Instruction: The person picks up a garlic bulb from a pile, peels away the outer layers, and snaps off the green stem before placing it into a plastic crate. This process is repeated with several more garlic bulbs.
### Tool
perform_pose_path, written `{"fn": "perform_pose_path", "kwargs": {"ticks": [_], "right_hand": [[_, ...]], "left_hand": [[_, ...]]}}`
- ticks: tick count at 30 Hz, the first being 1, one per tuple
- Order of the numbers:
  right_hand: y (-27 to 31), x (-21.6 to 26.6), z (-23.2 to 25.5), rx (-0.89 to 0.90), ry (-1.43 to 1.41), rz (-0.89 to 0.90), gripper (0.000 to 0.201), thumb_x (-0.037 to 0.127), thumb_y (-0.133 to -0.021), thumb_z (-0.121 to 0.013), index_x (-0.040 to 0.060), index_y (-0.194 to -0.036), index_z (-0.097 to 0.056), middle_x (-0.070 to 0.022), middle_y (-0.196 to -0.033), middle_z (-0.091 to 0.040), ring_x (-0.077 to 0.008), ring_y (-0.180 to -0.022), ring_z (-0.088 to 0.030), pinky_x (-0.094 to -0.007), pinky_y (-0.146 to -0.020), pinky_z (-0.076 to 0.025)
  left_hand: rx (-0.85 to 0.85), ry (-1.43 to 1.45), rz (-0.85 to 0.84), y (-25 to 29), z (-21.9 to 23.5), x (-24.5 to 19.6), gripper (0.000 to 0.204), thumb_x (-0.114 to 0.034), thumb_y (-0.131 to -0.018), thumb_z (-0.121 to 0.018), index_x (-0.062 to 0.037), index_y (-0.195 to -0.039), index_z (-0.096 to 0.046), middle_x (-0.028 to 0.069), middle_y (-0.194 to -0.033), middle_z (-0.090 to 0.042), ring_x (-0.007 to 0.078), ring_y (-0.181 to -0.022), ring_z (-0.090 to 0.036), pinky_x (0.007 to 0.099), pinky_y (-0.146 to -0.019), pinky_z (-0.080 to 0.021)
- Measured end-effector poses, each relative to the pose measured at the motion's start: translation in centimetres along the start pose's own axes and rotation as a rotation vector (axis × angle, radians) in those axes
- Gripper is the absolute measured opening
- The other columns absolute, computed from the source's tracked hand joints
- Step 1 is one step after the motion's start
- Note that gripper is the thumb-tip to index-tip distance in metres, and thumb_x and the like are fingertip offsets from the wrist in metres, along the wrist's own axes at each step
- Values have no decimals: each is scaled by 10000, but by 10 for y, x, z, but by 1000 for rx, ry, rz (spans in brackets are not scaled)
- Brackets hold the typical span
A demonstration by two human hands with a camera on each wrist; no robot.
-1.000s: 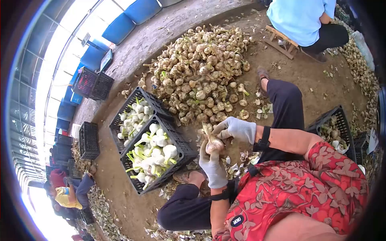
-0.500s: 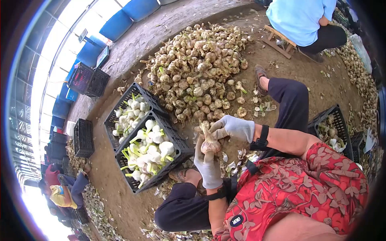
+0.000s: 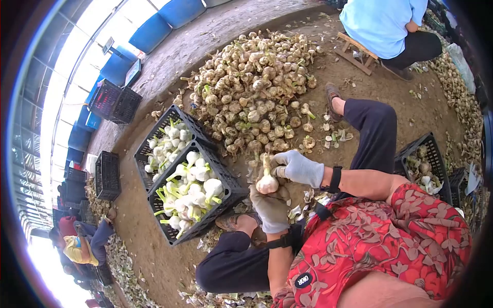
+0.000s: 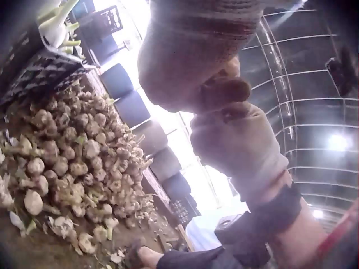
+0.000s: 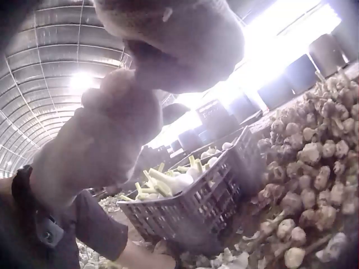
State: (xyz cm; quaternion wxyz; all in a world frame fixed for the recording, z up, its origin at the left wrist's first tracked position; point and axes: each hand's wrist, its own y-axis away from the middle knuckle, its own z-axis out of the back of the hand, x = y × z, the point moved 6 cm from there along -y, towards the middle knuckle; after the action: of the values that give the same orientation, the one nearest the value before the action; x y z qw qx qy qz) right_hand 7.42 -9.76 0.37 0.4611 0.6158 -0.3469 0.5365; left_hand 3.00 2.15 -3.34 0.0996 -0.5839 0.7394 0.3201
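One round, whitish garlic bulb [image 3: 267,184] with a thick, pale stem [image 3: 266,164] sits between your two hands. Your left hand [image 3: 271,209], in a grey-brown fabric glove, holds it from below, fingers curled at its base. Your right hand [image 3: 300,168], in a pale grey glove, has its fingers bent close beside the stem; whether they pinch it, you cannot tell. Leftward stands a black plastic lattice crate [image 3: 214,220] of white, green-stemmed garlic [image 3: 192,192]; beyond lies a large brownish garlic heap [image 3: 251,87].
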Motion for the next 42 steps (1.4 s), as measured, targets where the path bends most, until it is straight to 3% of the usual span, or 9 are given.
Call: {"fn": "perform_pose_path", "kwargs": {"ticks": [6, 10, 16, 22, 26, 29, 35, 38, 42], "right_hand": [[-7, -6, 12, 105, 198, 174, 311, 183, -829, -614, 20, -1088, -673, -46, -778, -657, -84, -693, -583, -254, -566, -483], [6, 2, 14, 60, 212, -75, 271, 197, -808, -622, 13, -993, -694, -64, -650, -611, -83, -613, -564, -288, -558, -482], [8, -4, 7, -167, 357, 98, 243, 203, -756, -624, 15, -896, -687, -221, -709, -626, -323, -650, -638, -407, -622, -494], [6, -12, -5, -296, 630, 322, 176, 173, -765, -600, 5, -817, -586, -203, -829, -606, -411, -815, -590, -446, -702, -474], [8, -19, -5, -184, 483, 342, 241, 162, -795, -617, 10, -980, -641, -168, -898, -661, -318, -844, -631, -379, -731, -491], [3, -21, -3, 42, 180, 93, 317, 192, -820, -647, 11, -1081, -650, -129, -915, -679, -184, -837, -612, -319, -740, -487], [5, -20, 3, 74, 182, -13, 258, 194, -845, -675, -11, -1002, -668, -28, -805, -653, -97, -751, -539, -288, -682, -471], [8, -21, 3, -29, 52, -21, 226, 168, -849, -672, -17, -979, -667, -30, -785, -650, -87, -744, -528, -288, -681, -472], [10, -4, 5, -77, 157, 270, 176, 116, -816, -665, -12, -937, -657, -100, -815, -664, -178, -733, -598, -319, -682, -486]], "left_hand": [[103, -547, -365, 5, -6, -17, 601, -309, -947, -452, -7, -1443, -296, 33, -850, -543, 114, -738, -521, 271, -641, -465], [103, -682, -411, 13, -19, -15, 620, -231, -922, -462, 1, -1457, -251, 11, -851, -507, 97, -769, -471, 249, -717, -419], [43, -794, -551, 7, -1, -8, 604, -131, -882, -409, 25, -1450, -274, 21, -844, -524, 100, -746, -470, 230, -730, -411], [-197, -186, -67, 6, 5, 1, 440, -311, -949, -387, -33, -1277, -481, 39, -747, -560, 134, -499, -419, 254, -435, -335], [274, 148, 243, -2, 22, 16, 493, -465, -954, -347, -58, -1101, -582, 82, -832, -651, 154, -475, -490, 269, -368, -337], [259, 132, 220, -3, 19, 13, 510, -481, -964, -347, -54, -1074, -604, 70, -872, -660, 158, -530, -528, 284, -423, -399], [-42, -294, -131, 2, 7, 3, 652, -512, -971, -389, -13, -1390, -377, 78, -1107, -596, 185, -895, -579, 315, -715, -506], [-36, -1182, -844, 17, -13, -12, 698, -363, -943, -574, -25, -1462, -252, 96, -1144, -548, 162, -994, -527, 324, -812, -475], [-152, -675, -589, 14, -3, -7, 638, -373, -928, -592, -5, -1386, -345, 70, -993, -581, 105, -764, -546, 216, -601, -449]]}}
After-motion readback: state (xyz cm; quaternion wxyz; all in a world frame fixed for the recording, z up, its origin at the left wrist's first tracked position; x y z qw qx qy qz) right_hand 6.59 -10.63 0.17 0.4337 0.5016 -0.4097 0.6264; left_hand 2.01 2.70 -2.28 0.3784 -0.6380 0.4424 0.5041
